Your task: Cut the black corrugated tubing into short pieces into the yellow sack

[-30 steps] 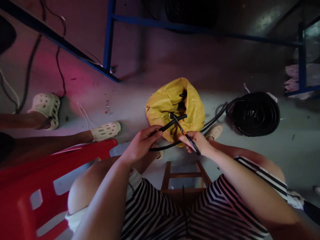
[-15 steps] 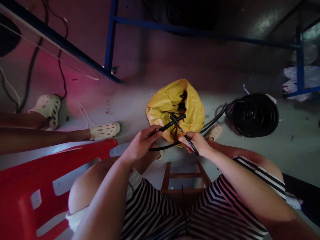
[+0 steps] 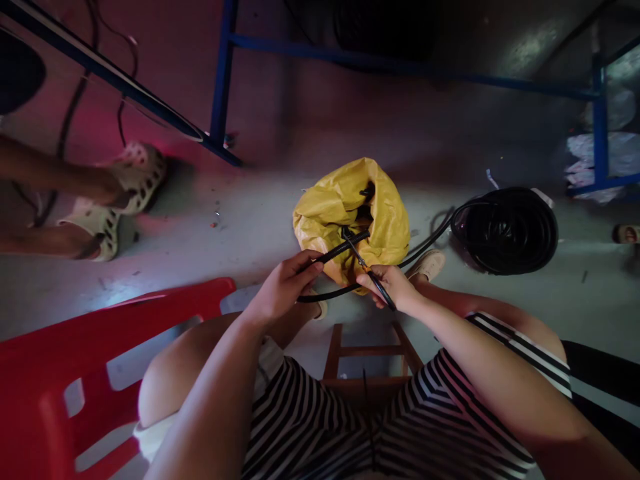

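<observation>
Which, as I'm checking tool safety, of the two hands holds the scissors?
The right hand: it grips the scissors, whereas the left hand holds the black tube.

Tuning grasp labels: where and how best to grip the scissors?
Likely by the handles, from the person's right: they slant back toward that side, where the right hand holds them, while the blades point away and cross the tube in this view.

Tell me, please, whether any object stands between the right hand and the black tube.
Only the scissors, held in the right hand, stand between; their blades reach the black tube near its end. Nothing else visible is in the way.
</observation>
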A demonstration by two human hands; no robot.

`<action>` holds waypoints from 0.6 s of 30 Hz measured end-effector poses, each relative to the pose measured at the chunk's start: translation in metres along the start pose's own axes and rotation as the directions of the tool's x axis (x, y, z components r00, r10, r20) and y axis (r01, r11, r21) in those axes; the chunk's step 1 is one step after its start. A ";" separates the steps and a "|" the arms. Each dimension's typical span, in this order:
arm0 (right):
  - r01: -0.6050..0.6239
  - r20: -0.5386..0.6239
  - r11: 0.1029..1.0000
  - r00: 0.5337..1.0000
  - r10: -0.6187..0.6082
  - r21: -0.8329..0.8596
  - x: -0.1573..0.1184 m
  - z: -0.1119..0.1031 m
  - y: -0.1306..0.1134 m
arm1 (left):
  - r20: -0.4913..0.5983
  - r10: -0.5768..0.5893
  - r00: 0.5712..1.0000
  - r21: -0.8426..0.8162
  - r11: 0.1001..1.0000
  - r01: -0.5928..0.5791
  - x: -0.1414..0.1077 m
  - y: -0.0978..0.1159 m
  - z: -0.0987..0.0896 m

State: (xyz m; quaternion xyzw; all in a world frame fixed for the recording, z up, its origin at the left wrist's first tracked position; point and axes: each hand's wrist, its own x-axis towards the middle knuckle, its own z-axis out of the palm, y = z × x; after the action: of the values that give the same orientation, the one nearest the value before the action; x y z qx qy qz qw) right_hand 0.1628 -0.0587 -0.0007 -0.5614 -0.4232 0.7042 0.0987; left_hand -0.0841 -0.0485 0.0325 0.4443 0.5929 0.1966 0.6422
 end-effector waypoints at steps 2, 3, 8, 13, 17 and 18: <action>0.005 0.004 1.000 1.000 -0.005 0.004 0.000 0.000 0.000 | -0.007 -0.009 1.000 0.000 1.000 0.009 0.000 0.001 0.000; 0.000 0.004 1.000 1.000 0.000 0.018 -0.001 0.000 0.000 | -0.012 -0.012 1.000 0.000 1.000 0.012 0.000 0.001 0.000; -0.031 0.007 0.991 1.000 0.031 0.130 -0.001 0.001 -0.003 | -0.025 -0.012 1.000 -0.017 1.000 0.011 0.001 -0.001 -0.001; -0.008 -0.043 0.983 0.999 0.016 0.182 0.000 0.002 -0.005 | -0.014 0.003 1.000 0.005 1.000 -0.003 -0.003 0.006 0.000; 0.081 -0.082 0.956 0.995 -0.060 0.281 -0.001 0.003 -0.013 | 0.121 0.115 0.986 0.128 0.983 -0.130 -0.008 0.008 0.011; 0.084 -0.077 0.948 0.995 -0.063 0.308 -0.002 0.002 -0.016 | 0.162 0.141 0.977 0.147 0.975 -0.165 -0.009 0.007 0.014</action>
State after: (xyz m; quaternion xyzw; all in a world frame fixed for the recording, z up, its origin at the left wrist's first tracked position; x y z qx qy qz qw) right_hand 0.1559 -0.0511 0.0116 -0.5457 -0.3241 0.7389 0.2261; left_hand -0.0706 -0.0565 0.0416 0.5525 0.5203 0.1633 0.6304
